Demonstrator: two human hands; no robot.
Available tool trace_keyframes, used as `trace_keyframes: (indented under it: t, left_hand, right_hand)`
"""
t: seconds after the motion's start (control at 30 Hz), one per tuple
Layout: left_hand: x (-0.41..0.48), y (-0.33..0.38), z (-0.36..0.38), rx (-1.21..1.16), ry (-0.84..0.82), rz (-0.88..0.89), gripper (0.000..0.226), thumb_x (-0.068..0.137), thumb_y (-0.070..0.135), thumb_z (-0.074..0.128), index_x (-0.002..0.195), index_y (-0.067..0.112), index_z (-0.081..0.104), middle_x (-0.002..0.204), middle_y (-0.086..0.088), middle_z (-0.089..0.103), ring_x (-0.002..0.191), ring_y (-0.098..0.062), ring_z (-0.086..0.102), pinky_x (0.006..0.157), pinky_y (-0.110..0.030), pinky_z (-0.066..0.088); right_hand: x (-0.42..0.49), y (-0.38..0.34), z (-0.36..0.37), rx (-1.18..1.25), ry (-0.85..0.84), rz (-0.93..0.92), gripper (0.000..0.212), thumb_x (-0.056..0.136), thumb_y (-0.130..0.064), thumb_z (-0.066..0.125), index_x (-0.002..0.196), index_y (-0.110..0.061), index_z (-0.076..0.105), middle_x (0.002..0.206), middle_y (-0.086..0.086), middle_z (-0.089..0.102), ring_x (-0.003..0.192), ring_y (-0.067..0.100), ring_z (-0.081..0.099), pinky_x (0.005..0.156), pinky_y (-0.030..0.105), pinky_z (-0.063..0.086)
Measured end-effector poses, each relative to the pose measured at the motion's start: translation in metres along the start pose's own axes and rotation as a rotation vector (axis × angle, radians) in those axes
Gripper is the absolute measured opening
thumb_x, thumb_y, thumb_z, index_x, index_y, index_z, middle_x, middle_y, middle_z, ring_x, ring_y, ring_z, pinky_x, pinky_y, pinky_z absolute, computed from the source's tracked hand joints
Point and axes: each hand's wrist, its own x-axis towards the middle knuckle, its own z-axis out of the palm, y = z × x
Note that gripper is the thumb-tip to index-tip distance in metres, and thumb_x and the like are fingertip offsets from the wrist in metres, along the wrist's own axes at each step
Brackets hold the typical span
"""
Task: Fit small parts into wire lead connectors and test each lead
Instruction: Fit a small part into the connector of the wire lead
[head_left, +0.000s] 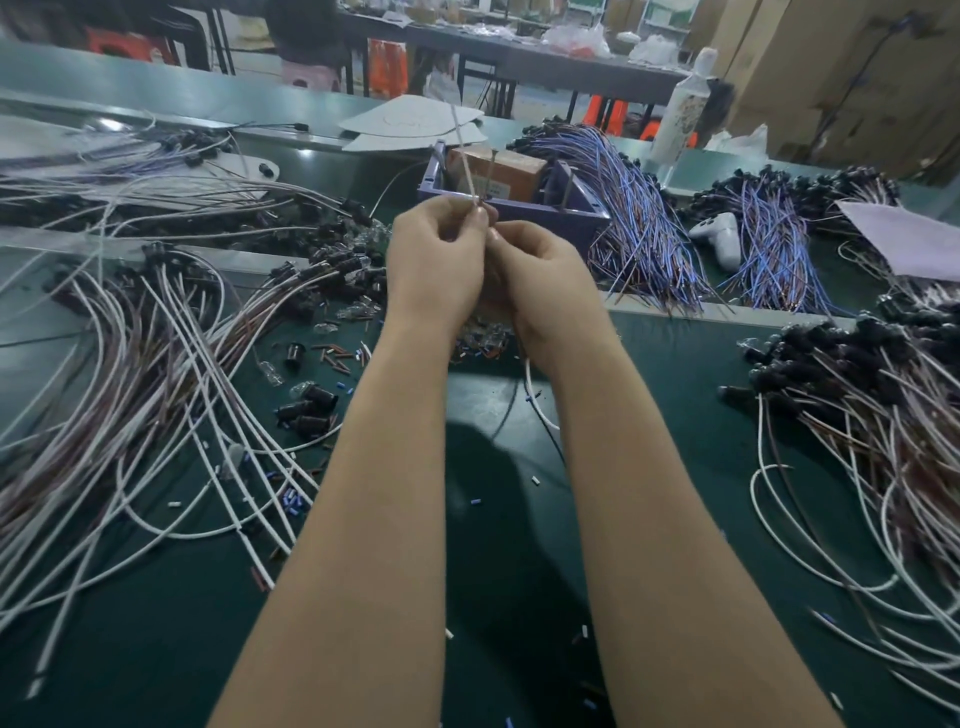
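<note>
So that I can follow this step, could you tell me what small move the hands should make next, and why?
Probably press the hands together to finish the fitting, though I cannot be sure. The left hand and the right hand meet and both pinch the wire lead at one spot, its end standing upward; the joint itself is hidden between them.

White lead (463, 156) held upright over worktop centre, tail hanging below. Clear parts (480, 340) heaped beneath; black connectors (307, 410) loose, left.
</note>
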Motion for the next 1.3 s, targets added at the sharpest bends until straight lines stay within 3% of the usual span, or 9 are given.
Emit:
trace_keyframes:
  t: [0.07,0.23,0.43,0.57,0.7,0.87,0.97,1.07,1.3]
  left_hand:
    - [0.002,0.005,-0.004,0.01,0.095,0.038,0.016,0.095,0.011,0.052,0.085,0.014,0.064,0.084,-0.004,0.069,0.077,-0.02,0.066,0.079,-0.04,0.056]
    - [0.006,0.012,-0.012,0.025,0.224,0.075,0.022,0.097,0.015,0.048,0.079,0.023,0.058,0.07,0.007,0.066,0.071,-0.008,0.064,0.084,-0.033,0.054]
    - [0.01,0.007,-0.024,-0.038,0.415,0.031,0.02,0.098,0.015,0.048,0.083,0.025,0.058,0.072,0.009,0.063,0.076,-0.005,0.062,0.08,-0.026,0.051]
    - [0.011,0.005,-0.028,-0.072,0.496,0.013,0.02,0.097,0.017,0.05,0.082,0.028,0.058,0.074,0.009,0.065,0.077,-0.003,0.062,0.081,-0.021,0.046]
    - [0.011,0.004,-0.026,0.058,0.385,0.054,0.014,0.097,0.018,0.05,0.091,0.021,0.061,0.074,0.008,0.061,0.074,-0.006,0.059,0.081,-0.026,0.051]
    - [0.004,-0.002,-0.009,0.334,0.061,0.053,0.019,0.096,0.018,0.052,0.082,0.016,0.064,0.067,0.005,0.065,0.061,0.0,0.055,0.08,-0.023,0.05]
    - [0.001,-0.007,-0.002,0.376,0.006,0.031,0.016,0.095,0.018,0.053,0.086,0.014,0.065,0.062,0.008,0.062,0.066,-0.006,0.058,0.085,-0.029,0.052]
    - [0.0,-0.011,0.0,0.374,-0.005,0.004,0.017,0.095,0.016,0.052,0.106,0.007,0.063,0.063,0.007,0.062,0.076,-0.012,0.062,0.09,-0.033,0.051]
    - [0.002,-0.015,0.001,0.374,-0.033,-0.007,0.016,0.095,0.015,0.052,0.107,0.009,0.06,0.063,0.007,0.063,0.077,-0.014,0.063,0.09,-0.034,0.051]
  right_hand:
    - [-0.001,-0.002,-0.005,-0.016,-0.033,-0.008,0.015,0.097,-0.011,0.05,0.088,-0.013,0.062,0.081,0.004,0.063,0.08,0.018,0.061,0.074,0.036,0.057]
    - [-0.002,-0.013,-0.028,0.125,0.034,0.044,0.024,0.098,-0.008,0.047,0.08,-0.011,0.062,0.076,0.006,0.058,0.074,0.017,0.061,0.061,0.028,0.059]
    - [-0.015,-0.021,-0.07,0.088,-0.242,0.152,0.024,0.096,-0.012,0.05,0.079,-0.014,0.067,0.076,0.003,0.07,0.081,0.02,0.069,0.08,0.038,0.057]
    - [-0.007,-0.013,-0.073,-0.225,0.022,0.122,0.024,0.098,-0.014,0.048,0.08,-0.018,0.063,0.069,-0.001,0.064,0.067,0.012,0.062,0.063,0.022,0.054]
    - [0.002,-0.001,-0.072,-0.625,0.288,-0.041,0.018,0.096,-0.016,0.048,0.088,-0.018,0.064,0.067,-0.004,0.064,0.053,0.005,0.048,0.055,0.022,0.038]
    - [0.005,0.007,-0.062,-0.343,0.299,-0.035,0.012,0.098,-0.012,0.044,0.093,-0.017,0.053,0.063,0.003,0.064,0.038,0.003,0.047,0.047,0.019,0.041]
    - [0.007,0.014,-0.054,-0.265,0.318,-0.039,0.009,0.097,-0.007,0.046,0.102,-0.014,0.043,0.069,0.004,0.065,0.048,0.008,0.053,0.054,0.023,0.045]
    - [0.007,0.019,-0.051,-0.384,0.417,-0.127,0.016,0.095,-0.009,0.049,0.089,-0.022,0.043,0.068,-0.002,0.067,0.068,0.015,0.056,0.069,0.032,0.045]
    - [0.009,0.022,-0.053,-0.493,0.457,-0.202,0.011,0.093,-0.009,0.052,0.098,-0.018,0.054,0.082,0.0,0.069,0.076,0.009,0.063,0.074,0.022,0.046]
